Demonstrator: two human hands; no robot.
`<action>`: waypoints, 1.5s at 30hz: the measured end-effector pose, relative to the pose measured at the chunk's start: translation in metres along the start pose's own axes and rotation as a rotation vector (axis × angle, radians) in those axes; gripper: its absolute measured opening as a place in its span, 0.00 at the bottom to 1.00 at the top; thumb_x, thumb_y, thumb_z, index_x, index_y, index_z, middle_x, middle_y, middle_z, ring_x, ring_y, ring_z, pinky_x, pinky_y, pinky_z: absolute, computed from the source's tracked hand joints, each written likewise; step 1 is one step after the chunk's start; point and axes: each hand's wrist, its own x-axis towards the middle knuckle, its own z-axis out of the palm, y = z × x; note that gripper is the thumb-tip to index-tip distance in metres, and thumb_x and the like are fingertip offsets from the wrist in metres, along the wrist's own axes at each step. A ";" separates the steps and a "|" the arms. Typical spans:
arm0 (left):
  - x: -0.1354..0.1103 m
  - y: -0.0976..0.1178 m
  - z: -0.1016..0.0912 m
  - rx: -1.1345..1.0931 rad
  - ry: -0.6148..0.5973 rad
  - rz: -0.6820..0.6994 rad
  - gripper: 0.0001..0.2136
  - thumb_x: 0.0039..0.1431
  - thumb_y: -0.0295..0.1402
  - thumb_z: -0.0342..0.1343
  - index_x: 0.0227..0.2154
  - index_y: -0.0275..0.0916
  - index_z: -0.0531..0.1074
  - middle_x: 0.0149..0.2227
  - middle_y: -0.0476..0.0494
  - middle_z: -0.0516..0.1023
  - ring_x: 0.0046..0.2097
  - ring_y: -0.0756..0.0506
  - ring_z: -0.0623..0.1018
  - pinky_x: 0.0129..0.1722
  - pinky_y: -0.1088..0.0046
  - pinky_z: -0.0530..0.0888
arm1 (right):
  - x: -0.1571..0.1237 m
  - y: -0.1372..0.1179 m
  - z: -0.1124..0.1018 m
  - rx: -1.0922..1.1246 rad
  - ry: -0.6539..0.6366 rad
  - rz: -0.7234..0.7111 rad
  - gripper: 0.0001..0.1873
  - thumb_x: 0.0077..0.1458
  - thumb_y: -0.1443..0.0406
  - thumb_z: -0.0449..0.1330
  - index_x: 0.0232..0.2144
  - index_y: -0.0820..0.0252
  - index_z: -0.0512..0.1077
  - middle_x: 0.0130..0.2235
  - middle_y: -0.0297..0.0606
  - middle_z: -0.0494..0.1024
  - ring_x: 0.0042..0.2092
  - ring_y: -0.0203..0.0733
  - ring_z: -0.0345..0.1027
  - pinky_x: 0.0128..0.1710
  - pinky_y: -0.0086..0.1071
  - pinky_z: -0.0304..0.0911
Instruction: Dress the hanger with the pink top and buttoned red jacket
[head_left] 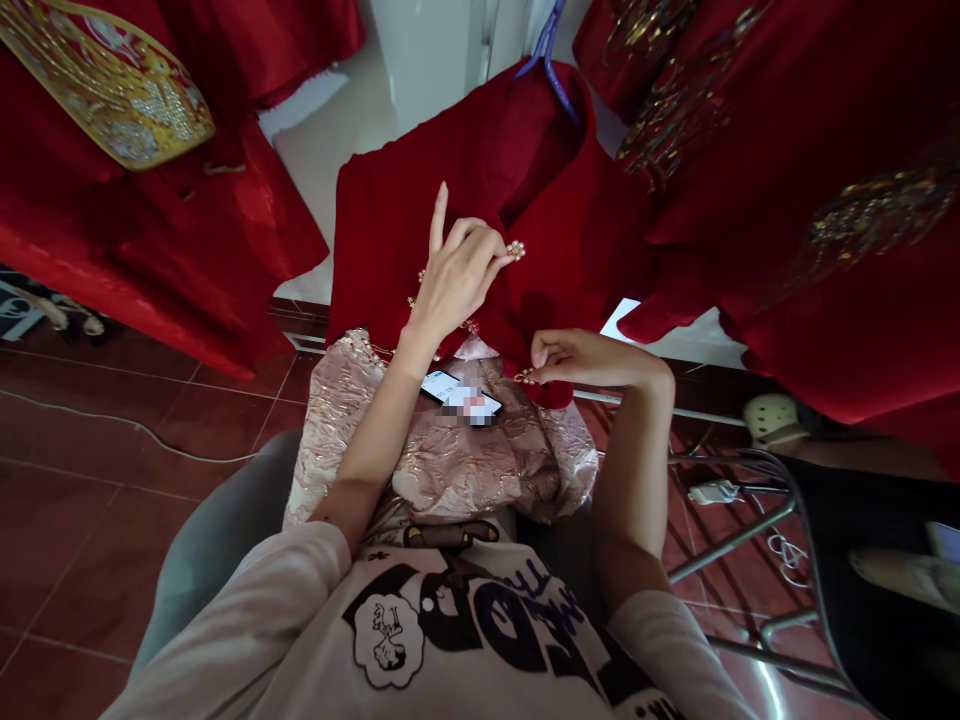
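Pearl flower [516,250] sits mid-frame, pinched in the left hand [459,268]; right hand [570,356] pinches beads [523,378] lower down. Weak pinches might drop either.

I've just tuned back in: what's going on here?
A person's left hand pinches a pearl flower ornament in front of a red garment, which has a blue hanger at its neck. Lower down, the right hand holds a small beaded ornament near the garment's lower edge. Shiny pink cloth covers the person's lap, with a lit phone lying on it.
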 end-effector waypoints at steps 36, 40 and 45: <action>0.048 -0.023 -0.023 0.109 -0.182 0.379 0.10 0.76 0.36 0.53 0.48 0.44 0.79 0.43 0.42 0.83 0.56 0.34 0.81 0.78 0.32 0.48 | -0.008 -0.015 0.002 -0.019 0.204 -0.044 0.17 0.51 0.51 0.70 0.39 0.53 0.78 0.42 0.41 0.85 0.47 0.49 0.79 0.53 0.48 0.74; 0.050 -0.024 -0.021 0.111 -0.183 0.421 0.11 0.76 0.34 0.51 0.46 0.43 0.79 0.40 0.43 0.83 0.54 0.34 0.82 0.76 0.28 0.49 | -0.005 -0.018 0.003 -0.027 0.497 -0.233 0.20 0.55 0.46 0.70 0.39 0.53 0.78 0.46 0.42 0.85 0.50 0.50 0.79 0.54 0.49 0.75; 0.052 -0.024 -0.019 0.125 -0.165 0.473 0.12 0.77 0.33 0.50 0.43 0.43 0.80 0.36 0.47 0.82 0.51 0.36 0.83 0.77 0.29 0.45 | -0.004 -0.013 0.003 -0.001 0.614 -0.325 0.22 0.57 0.43 0.69 0.38 0.53 0.77 0.44 0.40 0.84 0.47 0.47 0.79 0.52 0.46 0.77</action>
